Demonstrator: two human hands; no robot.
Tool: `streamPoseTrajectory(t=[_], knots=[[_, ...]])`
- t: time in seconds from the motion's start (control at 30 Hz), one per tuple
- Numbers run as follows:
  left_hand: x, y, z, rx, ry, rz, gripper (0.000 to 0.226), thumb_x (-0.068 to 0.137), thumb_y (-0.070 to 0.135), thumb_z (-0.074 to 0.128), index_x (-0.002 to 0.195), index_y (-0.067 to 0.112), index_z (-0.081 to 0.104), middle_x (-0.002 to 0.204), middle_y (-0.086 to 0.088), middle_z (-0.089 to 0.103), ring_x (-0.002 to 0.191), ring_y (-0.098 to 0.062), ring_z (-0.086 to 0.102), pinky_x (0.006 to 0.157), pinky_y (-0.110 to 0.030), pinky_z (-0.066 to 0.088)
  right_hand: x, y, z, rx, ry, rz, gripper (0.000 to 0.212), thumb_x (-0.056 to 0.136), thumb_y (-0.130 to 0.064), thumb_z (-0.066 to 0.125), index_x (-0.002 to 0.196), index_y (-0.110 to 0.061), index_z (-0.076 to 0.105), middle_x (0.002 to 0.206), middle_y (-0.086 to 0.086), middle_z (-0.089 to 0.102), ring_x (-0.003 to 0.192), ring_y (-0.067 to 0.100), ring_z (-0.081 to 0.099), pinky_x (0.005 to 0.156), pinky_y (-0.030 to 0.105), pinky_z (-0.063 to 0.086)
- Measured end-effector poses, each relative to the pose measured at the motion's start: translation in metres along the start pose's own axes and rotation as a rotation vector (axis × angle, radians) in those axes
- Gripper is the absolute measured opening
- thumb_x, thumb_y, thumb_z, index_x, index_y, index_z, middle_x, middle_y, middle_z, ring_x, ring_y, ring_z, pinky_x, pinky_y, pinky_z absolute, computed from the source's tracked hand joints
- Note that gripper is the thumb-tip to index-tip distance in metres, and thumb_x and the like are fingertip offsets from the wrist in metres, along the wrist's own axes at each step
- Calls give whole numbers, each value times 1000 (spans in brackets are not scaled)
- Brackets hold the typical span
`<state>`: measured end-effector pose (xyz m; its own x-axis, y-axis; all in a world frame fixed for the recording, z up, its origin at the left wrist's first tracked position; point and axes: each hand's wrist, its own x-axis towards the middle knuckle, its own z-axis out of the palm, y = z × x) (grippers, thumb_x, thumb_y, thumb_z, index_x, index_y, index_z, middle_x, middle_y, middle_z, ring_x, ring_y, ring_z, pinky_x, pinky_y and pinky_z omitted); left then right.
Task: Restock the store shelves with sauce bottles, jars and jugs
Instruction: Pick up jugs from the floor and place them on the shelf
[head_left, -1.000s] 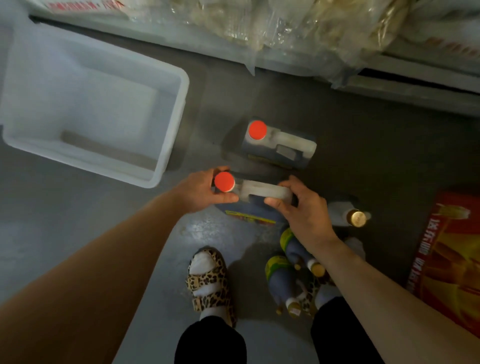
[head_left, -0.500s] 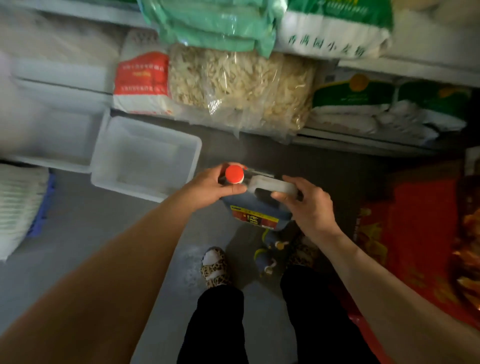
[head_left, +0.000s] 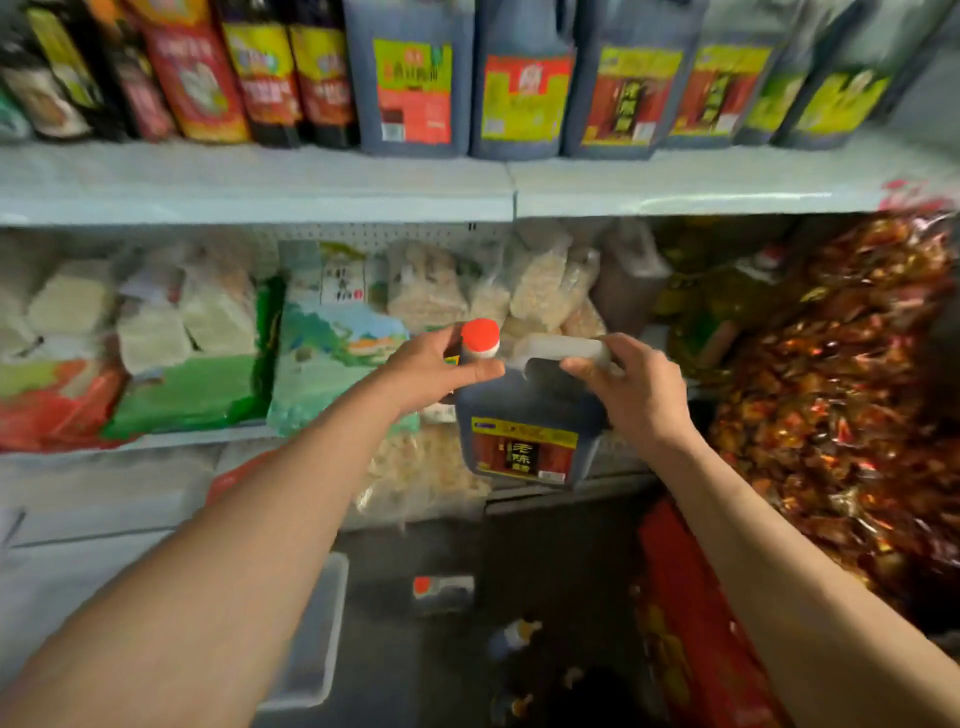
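Jug (head_left: 524, 415) hangs below the upper shelf edge (head_left: 467, 205), left hand (head_left: 431, 371) gripping its neck, right hand (head_left: 631, 389) its handle.

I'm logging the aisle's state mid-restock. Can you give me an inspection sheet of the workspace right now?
Surface: top shelf lined with dark sauce jugs and bottles.
Job's things: held jug, red cap, upright in the air below the top shelf.
Clutter: second jug and small bottles on the floor.
Hands: left hand grips the neck; right hand grips the handle.
Cables: nothing seen.
Surroundings: bagged dry goods on the middle shelf; white bin below.
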<state>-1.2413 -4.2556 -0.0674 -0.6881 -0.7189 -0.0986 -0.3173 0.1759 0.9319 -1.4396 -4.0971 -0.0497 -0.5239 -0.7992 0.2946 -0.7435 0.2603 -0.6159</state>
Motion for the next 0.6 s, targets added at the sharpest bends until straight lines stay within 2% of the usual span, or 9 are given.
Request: streamPoseTrajectory(t=[0.1, 0.13, 0.17, 0.23, 0.3, 0.33, 0.47, 0.53, 0.6], knots=[[27, 68, -3, 58, -61, 108, 58, 70, 32, 89, 118, 42, 59, 127, 10, 64, 112, -7, 61, 80, -36, 60, 38, -10, -58, 35, 75, 9, 38, 82, -64, 66, 87, -26, 63, 75, -11, 62, 74, 19, 60, 58, 33, 41], [37, 88, -3, 73, -68, 135, 57, 69, 29, 90, 116, 42, 59, 127, 8, 64, 113, -10, 61, 80, -40, 61, 51, -12, -75, 44, 81, 6, 38, 83, -62, 66, 83, -25, 61, 75, -8, 63, 72, 20, 59, 58, 33, 40], [47, 105, -3, 85, -68, 160, 55, 68, 28, 90, 110, 46, 60, 122, 9, 66, 109, -10, 63, 76, -39, 61, 64, -13, -92, 58, 85, 3, 41, 83, -61, 66, 79, -21, 60, 76, -5, 65, 71, 21, 59, 58, 35, 41], [64, 135, -4, 111, -54, 216, 49, 66, 33, 91, 97, 57, 61, 108, 17, 69, 96, -2, 66, 65, -26, 60, 90, -14, -117, 74, 84, -19, 45, 83, -59, 67, 74, -15, 61, 72, -1, 65, 69, 24, 60, 60, 40, 44], [85, 171, -1, 156, -43, 276, 47, 65, 39, 90, 89, 66, 59, 104, 21, 68, 95, 2, 65, 62, -13, 54, 122, -11, -144, 96, 91, -55, 43, 84, -53, 70, 73, -12, 64, 70, 3, 65, 69, 25, 59, 64, 45, 47], [98, 186, 1, 170, -38, 299, 46, 65, 41, 90, 89, 66, 59, 106, 20, 68, 97, 1, 64, 62, -12, 53, 139, -7, -157, 107, 92, -69, 43, 84, -51, 72, 75, -9, 64, 71, 6, 65, 69, 26, 57, 65, 46, 47], [148, 246, 13, 155, -1, 303, 40, 71, 38, 87, 103, 46, 64, 105, 12, 72, 98, -10, 67, 69, -32, 60, 208, 11, -201, 209, 88, -105, 63, 76, -63, 71, 84, -1, 63, 71, 12, 57, 68, 23, 48, 62, 44, 44], [173, 269, 22, 150, 24, 307, 38, 72, 36, 86, 102, 41, 64, 101, 11, 73, 95, -12, 69, 67, -31, 60, 240, 20, -219, 278, 73, -86, 76, 66, -71, 67, 91, 1, 64, 81, 23, 63, 72, 22, 52, 67, 54, 53], [199, 287, 33, 118, 46, 302, 39, 70, 35, 87, 101, 40, 65, 97, 9, 74, 90, -15, 70, 63, -30, 59, 270, 32, -234, 339, 55, -84, 78, 62, -71, 68, 95, 0, 67, 92, 26, 68, 74, 21, 57, 67, 61, 55]])
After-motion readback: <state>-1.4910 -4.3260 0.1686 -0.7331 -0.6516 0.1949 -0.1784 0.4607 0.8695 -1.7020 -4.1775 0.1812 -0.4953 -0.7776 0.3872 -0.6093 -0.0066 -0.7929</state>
